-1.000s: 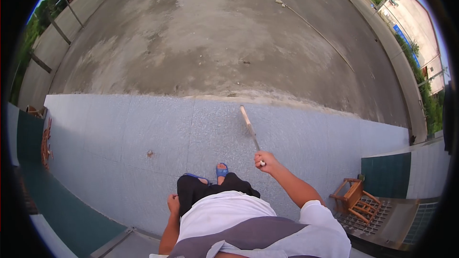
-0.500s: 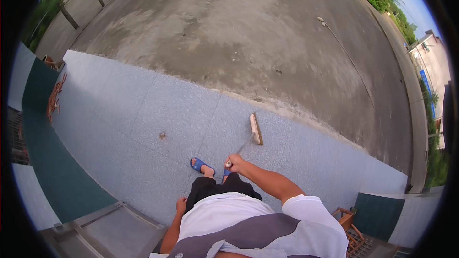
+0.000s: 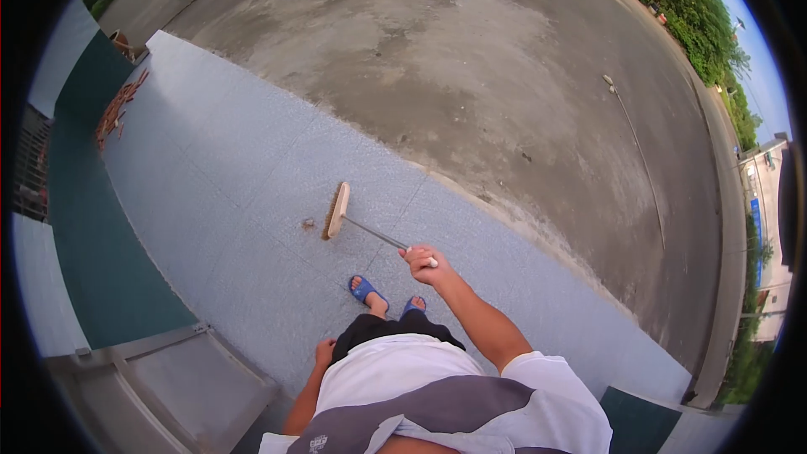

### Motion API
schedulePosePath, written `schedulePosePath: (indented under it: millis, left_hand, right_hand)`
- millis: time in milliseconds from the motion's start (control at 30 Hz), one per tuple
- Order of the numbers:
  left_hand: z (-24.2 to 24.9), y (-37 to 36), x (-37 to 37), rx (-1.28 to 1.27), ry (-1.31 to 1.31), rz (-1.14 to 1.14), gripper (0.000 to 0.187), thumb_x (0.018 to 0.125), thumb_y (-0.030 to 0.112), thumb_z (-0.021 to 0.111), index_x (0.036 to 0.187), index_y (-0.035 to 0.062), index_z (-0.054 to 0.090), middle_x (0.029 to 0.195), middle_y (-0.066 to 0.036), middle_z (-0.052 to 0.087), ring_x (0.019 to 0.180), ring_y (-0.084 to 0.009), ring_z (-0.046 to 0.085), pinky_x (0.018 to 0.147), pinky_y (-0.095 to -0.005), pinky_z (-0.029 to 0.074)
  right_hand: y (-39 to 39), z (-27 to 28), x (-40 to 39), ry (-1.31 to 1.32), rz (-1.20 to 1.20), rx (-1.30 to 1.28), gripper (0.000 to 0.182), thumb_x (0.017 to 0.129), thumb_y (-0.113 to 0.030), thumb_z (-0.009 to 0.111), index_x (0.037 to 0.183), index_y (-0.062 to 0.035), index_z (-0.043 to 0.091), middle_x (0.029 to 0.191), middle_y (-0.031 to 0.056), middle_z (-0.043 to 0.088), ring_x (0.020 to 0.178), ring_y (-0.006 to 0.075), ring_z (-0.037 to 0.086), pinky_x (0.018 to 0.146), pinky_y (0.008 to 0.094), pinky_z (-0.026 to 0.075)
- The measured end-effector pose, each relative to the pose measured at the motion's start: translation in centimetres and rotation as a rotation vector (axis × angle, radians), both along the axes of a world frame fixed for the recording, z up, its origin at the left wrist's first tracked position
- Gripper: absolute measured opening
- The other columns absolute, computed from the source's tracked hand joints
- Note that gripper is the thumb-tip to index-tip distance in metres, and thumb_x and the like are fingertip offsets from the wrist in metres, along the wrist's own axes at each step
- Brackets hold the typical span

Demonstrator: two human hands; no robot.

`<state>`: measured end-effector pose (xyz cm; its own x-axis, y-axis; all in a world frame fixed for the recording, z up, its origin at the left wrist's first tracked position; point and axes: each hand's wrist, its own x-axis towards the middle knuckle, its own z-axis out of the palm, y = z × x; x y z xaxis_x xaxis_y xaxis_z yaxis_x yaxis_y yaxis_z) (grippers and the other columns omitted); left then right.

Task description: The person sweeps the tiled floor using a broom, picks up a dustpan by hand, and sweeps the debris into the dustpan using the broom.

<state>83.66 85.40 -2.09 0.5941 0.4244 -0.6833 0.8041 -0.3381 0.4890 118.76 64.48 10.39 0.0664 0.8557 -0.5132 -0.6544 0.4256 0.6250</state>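
Note:
My right hand (image 3: pixel 426 263) is closed around the end of the grey handle of a broom (image 3: pixel 338 212). The broom's long, pale head has brown bristles and is at the tiled floor, out ahead and to the left of my feet. Just left of the bristles lies a small heap of debris (image 3: pixel 308 224), a little apart from them. My left hand (image 3: pixel 324 351) hangs low beside my dark shorts; its fingers are too small and partly hidden to read.
Pale blue-grey tiles (image 3: pixel 252 134) stretch under my blue sandals (image 3: pixel 367 289). Reddish sticks (image 3: pixel 120 109) lie along the green-banded wall at far left. A metal door (image 3: pixel 197 378) stands at lower left. Beyond the tile edge, a long pole (image 3: pixel 636 147) lies on rough concrete.
My right hand has swung the broom leftwards, from the right of my feet to beside the debris heap. The camera view has turned somewhat. My left hand stays by my side.

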Motion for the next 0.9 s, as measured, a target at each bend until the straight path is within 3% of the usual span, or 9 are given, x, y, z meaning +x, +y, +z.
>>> schedulePosePath:
  millis: [67,233,300,400,467,600,700,800,900]
  left_hand:
    - [-0.7,0.7,1.0,0.008,-0.102,-0.063,0.025,0.070,0.026,0.055,0.080,0.0034,0.059,0.074,-0.015,0.058,0.070,-0.0256,0.057,0.062,-0.0320,0.044]
    - [2.6,2.4,5.1,-0.041,-0.132,0.088,0.024,0.069,0.024,0.055,0.078,0.0022,0.060,0.072,-0.015,0.059,0.067,-0.0241,0.057,0.061,-0.0311,0.044]
    - [2.4,3.0,5.5,-0.046,-0.143,0.141,0.023,0.069,0.024,0.055,0.077,0.0020,0.060,0.071,-0.015,0.059,0.066,-0.0236,0.057,0.060,-0.0310,0.043]
    - [1.9,3.3,5.2,-0.035,-0.192,0.148,0.023,0.068,0.024,0.056,0.076,0.0022,0.060,0.070,-0.015,0.059,0.065,-0.0234,0.057,0.059,-0.0310,0.043]
    - [2.4,2.6,4.5,-0.031,-0.067,0.246,0.023,0.068,0.024,0.056,0.076,0.0031,0.060,0.071,-0.015,0.058,0.066,-0.0244,0.056,0.059,-0.0320,0.043]
    - [-2.4,1.7,-0.2,0.040,-0.100,0.209,0.023,0.067,0.025,0.057,0.076,0.0039,0.060,0.073,-0.015,0.058,0.068,-0.0257,0.056,0.060,-0.0336,0.043]
    - [-3.8,0.1,-2.9,0.065,-0.020,0.198,0.025,0.066,0.026,0.057,0.077,0.0045,0.060,0.074,-0.015,0.057,0.071,-0.0269,0.055,0.061,-0.0348,0.043]
    - [-6.2,-2.8,-4.5,0.082,0.029,0.354,0.025,0.066,0.027,0.056,0.076,0.0042,0.060,0.073,-0.016,0.057,0.071,-0.0276,0.055,0.061,-0.0350,0.043]
    - [-6.7,-4.2,-2.9,0.103,0.062,0.469,0.025,0.066,0.027,0.055,0.076,0.0041,0.059,0.073,-0.016,0.057,0.071,-0.0280,0.056,0.061,-0.0351,0.042]
  right_hand:
    - [-1.8,2.0,0.9,-0.067,0.006,-0.026,0.022,0.077,-0.005,0.036,0.095,0.0080,0.035,0.049,-0.0022,0.036,0.034,0.0048,0.035,0.026,0.0171,0.027]
    - [-3.6,4.3,3.6,-0.309,0.134,-0.301,0.015,0.076,-0.004,0.036,0.089,0.0046,0.036,0.049,-0.0040,0.034,0.035,0.0036,0.035,0.028,0.0172,0.028]
    - [-3.4,3.6,5.0,-0.397,0.185,-0.425,0.001,0.074,-0.003,0.037,0.075,-0.0018,0.036,0.048,-0.0038,0.035,0.035,0.0037,0.035,0.029,0.0170,0.029]
    - [-1.5,1.2,7.6,-0.536,0.295,-0.646,0.011,0.073,-0.004,0.037,0.063,-0.0079,0.035,0.047,-0.0026,0.037,0.035,0.0058,0.036,0.031,0.0187,0.032]
    - [0.2,-0.4,9.5,-0.523,0.323,-0.768,0.011,0.073,-0.004,0.037,0.063,-0.0083,0.036,0.047,-0.0021,0.037,0.036,0.0067,0.037,0.032,0.0199,0.034]
    - [5.6,-2.7,12.1,-0.487,0.362,-0.995,0.013,0.071,-0.001,0.036,0.060,-0.0080,0.035,0.047,-0.0003,0.037,0.037,0.0087,0.037,0.031,0.0204,0.035]
    - [11.5,-5.6,12.1,-0.500,0.445,-0.845,0.010,0.073,-0.004,0.034,0.065,-0.0083,0.037,0.049,0.0006,0.039,0.040,0.0084,0.041,0.035,0.0233,0.040]
    - [20.4,-6.7,8.7,-0.474,0.583,-0.765,0.010,0.072,-0.002,0.031,0.067,-0.0067,0.038,0.050,0.0019,0.038,0.041,0.0124,0.040,0.038,0.0308,0.042]
    - [27.5,-3.1,5.4,-0.491,0.707,-0.642,0.011,0.071,0.001,0.030,0.066,-0.0066,0.037,0.052,0.0037,0.038,0.041,0.0132,0.039,0.039,0.0297,0.040]
